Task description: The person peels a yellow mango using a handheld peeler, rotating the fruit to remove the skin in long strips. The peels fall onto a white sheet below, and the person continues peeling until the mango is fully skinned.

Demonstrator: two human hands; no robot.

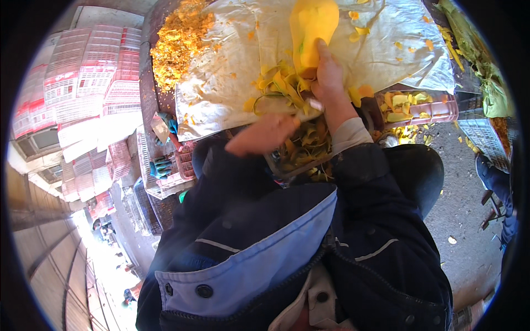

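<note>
My right hand [331, 78] grips a peeled yellow-orange butternut squash [312, 29] near its lower end, thumb along its side. The squash stands out over a white woven sheet [232, 95] on the work surface. My left hand [263, 134] is blurred by motion, below and left of the squash. It is closed around a tool, likely a peeler [315, 104], whose pale, shiny end shows blurred near my right wrist. Curled yellow peelings [285, 85] lie in a heap under the squash. A container of greenish peelings [308, 145] sits between my knees.
Orange shreds [182, 41] are piled at the sheet's left edge. A pink crate [416, 109] with yellow pieces stands at right. Gloves [160, 167] lie on crates at left. Red and white crates [91, 70] are stacked beyond. Another person's leg [497, 182] shows at far right.
</note>
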